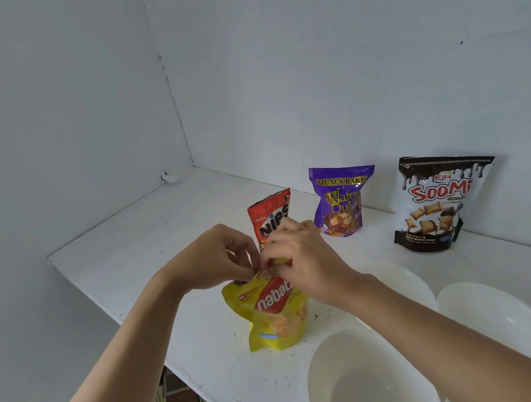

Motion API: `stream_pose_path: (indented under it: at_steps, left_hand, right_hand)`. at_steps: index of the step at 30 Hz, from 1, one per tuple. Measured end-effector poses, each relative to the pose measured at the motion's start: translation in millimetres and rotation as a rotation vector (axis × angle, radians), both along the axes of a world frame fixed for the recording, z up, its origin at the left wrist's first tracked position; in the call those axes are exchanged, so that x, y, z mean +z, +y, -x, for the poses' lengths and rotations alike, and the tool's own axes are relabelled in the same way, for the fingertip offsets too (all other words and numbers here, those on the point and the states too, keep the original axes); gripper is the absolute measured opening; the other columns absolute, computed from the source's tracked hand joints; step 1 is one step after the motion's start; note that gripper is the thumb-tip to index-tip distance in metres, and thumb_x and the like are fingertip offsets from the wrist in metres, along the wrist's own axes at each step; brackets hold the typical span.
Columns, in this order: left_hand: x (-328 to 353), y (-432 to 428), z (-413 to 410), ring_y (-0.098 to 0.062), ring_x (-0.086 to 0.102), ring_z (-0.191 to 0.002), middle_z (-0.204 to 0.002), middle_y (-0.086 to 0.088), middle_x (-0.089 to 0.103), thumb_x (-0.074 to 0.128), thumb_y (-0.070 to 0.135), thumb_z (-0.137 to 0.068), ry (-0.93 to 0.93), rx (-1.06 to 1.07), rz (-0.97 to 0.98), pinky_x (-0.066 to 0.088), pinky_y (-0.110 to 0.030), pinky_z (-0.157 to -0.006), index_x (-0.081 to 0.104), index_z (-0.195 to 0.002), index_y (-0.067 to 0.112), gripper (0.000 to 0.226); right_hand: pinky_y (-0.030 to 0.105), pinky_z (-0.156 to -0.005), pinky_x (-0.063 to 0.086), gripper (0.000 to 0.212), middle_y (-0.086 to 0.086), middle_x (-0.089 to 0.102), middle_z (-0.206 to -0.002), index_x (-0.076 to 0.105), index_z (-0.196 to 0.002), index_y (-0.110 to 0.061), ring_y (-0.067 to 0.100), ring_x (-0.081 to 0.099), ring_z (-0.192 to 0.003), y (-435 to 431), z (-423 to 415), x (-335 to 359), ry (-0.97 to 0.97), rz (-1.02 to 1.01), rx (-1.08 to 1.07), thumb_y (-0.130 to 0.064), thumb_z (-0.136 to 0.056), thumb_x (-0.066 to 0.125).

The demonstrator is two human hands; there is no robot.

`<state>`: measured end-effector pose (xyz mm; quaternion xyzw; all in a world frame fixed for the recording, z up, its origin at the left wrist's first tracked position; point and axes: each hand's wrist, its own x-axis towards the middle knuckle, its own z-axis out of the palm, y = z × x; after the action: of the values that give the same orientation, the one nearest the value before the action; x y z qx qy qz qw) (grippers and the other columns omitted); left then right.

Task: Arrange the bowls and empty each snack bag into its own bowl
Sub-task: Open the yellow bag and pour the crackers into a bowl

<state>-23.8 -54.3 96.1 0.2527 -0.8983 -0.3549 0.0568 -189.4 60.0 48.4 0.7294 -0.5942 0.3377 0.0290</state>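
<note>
The nearest white bowl (355,377) sits empty at the table's front edge, with more bowls (496,318) just behind and beside it. Just left of it stands the yellow wafer bag (275,313), its top pinched by both hands: the left hand (214,257) and right hand (298,256) have fingertips closed narrow on the seal. To open it well, the person should pull the two sides apart evenly, keeping the bag upright. The red bag (270,216), purple bag (342,200) and black-and-white bag (436,203) stand unopened behind.
</note>
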Motion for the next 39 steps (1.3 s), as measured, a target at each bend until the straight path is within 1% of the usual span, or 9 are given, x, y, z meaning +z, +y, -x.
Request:
stream_pose_path:
  at_steps: [6, 13, 18, 24, 28, 30, 34, 36, 39]
  left_hand:
    - [-7, -6, 2, -0.013, 0.056, -0.072, -0.077, 0.014, 0.057, 0.063, 0.012, -0.089, 0.054, 0.243, 0.383, 0.042, -0.021, -0.063, 0.081, -0.090, 0.024, 0.021]
    - [-8, 6, 15, -0.012, 0.060, -0.083, -0.110, 0.007, 0.068, 0.057, 0.010, -0.094, -0.006, 0.185, 0.225, 0.050, -0.021, -0.068, 0.077, -0.113, 0.026, 0.032]
    - [-15, -2, 11, -0.020, 0.066, -0.096, -0.100, 0.000, 0.077, 0.059, -0.001, -0.086, 0.072, 0.388, 0.264, 0.059, -0.035, -0.082, 0.083, -0.095, 0.022, 0.034]
    - [-19, 2, 10, -0.010, 0.055, -0.048, -0.061, 0.005, 0.069, 0.056, 0.002, -0.092, 0.161, 0.488, 0.057, 0.046, -0.022, -0.050, 0.082, -0.082, 0.019, 0.033]
    - [-20, 18, 11, -0.025, 0.065, -0.059, -0.087, 0.003, 0.076, 0.054, 0.006, -0.097, 0.271, 0.410, -0.045, 0.056, -0.027, -0.056, 0.082, -0.092, 0.027, 0.035]
    - [-18, 25, 12, -0.021, 0.060, -0.054, -0.095, 0.004, 0.076, 0.052, 0.013, -0.103, 0.395, 0.373, -0.133, 0.054, -0.027, -0.056, 0.078, -0.102, 0.026, 0.028]
    - [-9, 37, 8, -0.018, 0.060, -0.071, -0.100, -0.008, 0.073, 0.046, 0.032, -0.107, 0.610, 0.352, -0.280, 0.047, -0.032, -0.063, 0.069, -0.113, 0.020, 0.027]
    - [-9, 43, 5, -0.021, 0.066, -0.084, -0.102, -0.015, 0.071, 0.042, 0.036, -0.107, 0.584, 0.275, -0.315, 0.050, -0.037, -0.073, 0.069, -0.112, 0.017, 0.034]
    - [-20, 50, 3, -0.012, 0.072, -0.090, -0.096, 0.000, 0.076, 0.048, 0.039, -0.103, 0.472, 0.190, -0.322, 0.055, -0.025, -0.074, 0.071, -0.105, 0.018, 0.031]
  right_hand:
    - [0.023, -0.086, 0.029, 0.013, -0.016, 0.060, -0.085, 0.065, -0.086, -0.019, 0.005, 0.047, -0.094, 14, 7, 8, -0.023, -0.123, 0.049, -0.027, -0.088, 0.074]
    - [0.027, -0.081, 0.044, 0.015, -0.010, 0.060, -0.088, 0.074, -0.089, -0.017, 0.007, 0.049, -0.096, 16, 6, 7, -0.222, -0.114, -0.073, -0.028, -0.081, 0.082]
    - [0.040, -0.091, 0.038, 0.027, -0.012, 0.054, -0.097, 0.059, -0.071, -0.025, 0.009, 0.045, -0.106, 20, 2, 7, -0.088, -0.218, 0.003, -0.039, -0.081, 0.080]
    - [0.037, -0.090, 0.033, 0.025, -0.011, 0.056, -0.095, 0.062, -0.077, -0.025, 0.010, 0.049, -0.099, 23, 0, 12, 0.045, -0.186, -0.032, -0.045, -0.083, 0.076]
    - [0.047, -0.100, 0.034, 0.015, -0.007, 0.062, -0.104, 0.076, -0.092, -0.027, 0.015, 0.051, -0.110, 21, -7, 3, 0.122, -0.133, -0.018, -0.037, -0.082, 0.071]
    - [0.047, -0.108, 0.031, 0.010, -0.007, 0.063, -0.102, 0.076, -0.089, -0.025, 0.014, 0.052, -0.109, 20, -9, -3, 0.106, -0.038, -0.015, -0.028, -0.082, 0.070]
    - [0.033, -0.090, 0.041, 0.004, -0.004, 0.061, -0.090, 0.072, -0.083, -0.014, 0.013, 0.055, -0.088, 19, -5, 6, -0.103, 0.156, -0.113, -0.016, -0.085, 0.074]
    - [0.028, -0.080, 0.043, 0.008, -0.007, 0.059, -0.086, 0.072, -0.082, -0.013, 0.010, 0.056, -0.081, 20, 0, 17, -0.218, 0.233, -0.184, -0.018, -0.088, 0.075]
    - [0.025, -0.072, 0.050, 0.013, -0.006, 0.065, -0.085, 0.072, -0.084, -0.012, 0.008, 0.062, -0.080, 27, 10, 31, -0.375, 0.287, -0.280, -0.023, -0.089, 0.074]
